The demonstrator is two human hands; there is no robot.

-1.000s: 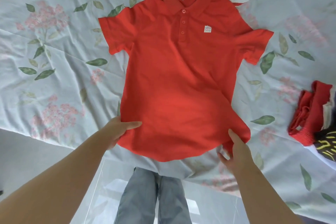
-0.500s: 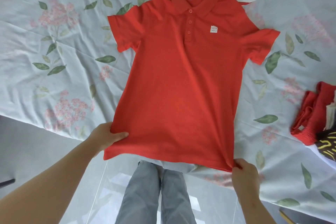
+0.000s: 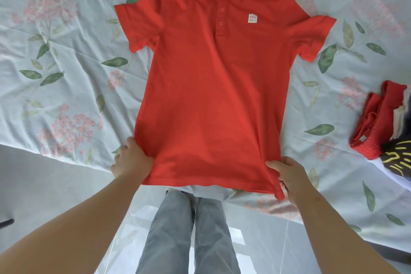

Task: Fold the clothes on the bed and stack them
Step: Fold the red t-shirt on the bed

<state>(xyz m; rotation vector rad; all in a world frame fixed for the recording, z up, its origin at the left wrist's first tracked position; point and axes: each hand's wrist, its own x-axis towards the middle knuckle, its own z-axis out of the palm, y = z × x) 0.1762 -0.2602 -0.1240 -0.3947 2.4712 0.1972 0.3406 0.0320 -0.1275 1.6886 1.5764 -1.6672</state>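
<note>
Along bed (image 3: 73, 87) edge, left hand (image 3: 131, 163), right hand (image 3: 290, 178): pinch grip on red polo (image 3: 211, 95) hem corners.

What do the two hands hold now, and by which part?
Both hold the red polo shirt at its bottom hem: the left hand grips the left corner, the right hand the right corner.

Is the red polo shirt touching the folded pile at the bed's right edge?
Apart. The head view shows a strip of bare floral sheet between the red polo shirt and the folded pile.
</note>
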